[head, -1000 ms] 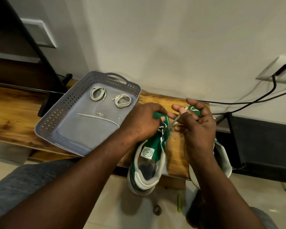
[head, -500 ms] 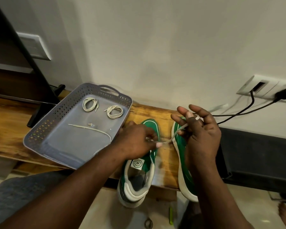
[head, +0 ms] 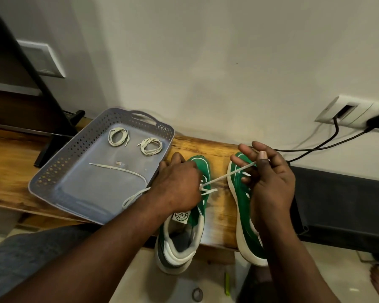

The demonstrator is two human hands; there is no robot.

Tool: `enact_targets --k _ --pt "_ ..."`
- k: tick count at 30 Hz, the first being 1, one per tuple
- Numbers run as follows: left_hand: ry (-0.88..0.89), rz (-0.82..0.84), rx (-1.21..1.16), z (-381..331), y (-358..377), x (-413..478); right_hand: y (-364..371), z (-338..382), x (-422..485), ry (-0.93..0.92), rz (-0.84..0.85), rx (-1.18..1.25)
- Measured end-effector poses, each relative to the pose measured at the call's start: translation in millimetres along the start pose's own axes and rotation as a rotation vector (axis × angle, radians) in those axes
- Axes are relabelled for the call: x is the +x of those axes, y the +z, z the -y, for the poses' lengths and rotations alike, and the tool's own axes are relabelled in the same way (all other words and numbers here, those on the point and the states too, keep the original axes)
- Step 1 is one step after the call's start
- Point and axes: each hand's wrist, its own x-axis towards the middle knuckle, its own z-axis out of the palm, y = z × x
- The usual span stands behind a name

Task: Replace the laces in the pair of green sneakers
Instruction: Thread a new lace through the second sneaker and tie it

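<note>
Both bare forearms reach in from the near edge. The left grip (head: 177, 184) lies back up, its fingers curled down out of sight and its thumb pointing far. To its right, the right grip (head: 269, 182) pinches a lace (head: 223, 177) under the thumb, with the other fingers loosely spread.

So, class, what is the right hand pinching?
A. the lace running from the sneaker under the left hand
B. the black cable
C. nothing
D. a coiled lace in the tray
A: the right hand pinches a lace stretched taut to the sneaker that the left hand grips.
</note>
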Motion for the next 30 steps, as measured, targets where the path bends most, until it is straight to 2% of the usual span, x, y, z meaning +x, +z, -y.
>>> enact_targets --k 3,7,10,11,13,15,16,18,22,26,30 --pt "0.034 0.041 0.134 1 -1 0 -1 -1 -1 -0.034 -0.004 -0.006" --pt "0.009 0.075 0.149 1 3 1 -8 1 4 -0.059 -0.028 0.012" --pt "-0.01 -0.019 0.073 -2 4 3 -11 -3 6 -0.011 -0.017 -0.008" --pt "-0.038 -0.114 -0.058 -3 4 4 -11 -4 5 -0.003 0.004 -0.026" --pt "-0.143 -0.303 -0.52 -6 -1 7 -9 -6 4 -0.004 0.063 -0.053" --pt "-0.175 -0.384 -0.972 -7 -9 12 -8 -8 3 -0.019 0.088 -0.075" --pt "-0.159 -0.387 -1.066 -5 -12 14 -7 -9 2 -0.028 0.09 -0.085" --pt "-0.159 -0.403 -1.036 2 -14 17 -6 -10 2 -0.069 0.089 -0.109" --pt "-0.327 -0.399 -0.88 17 -12 15 -6 -21 5 -0.169 0.066 -0.224" --pt "-0.306 -0.276 -0.683 27 -18 6 -9 -41 12 -0.306 0.134 -0.442" --pt "-0.325 -0.099 -0.481 34 -15 -6 -4 -63 16 -0.302 0.304 -0.736"
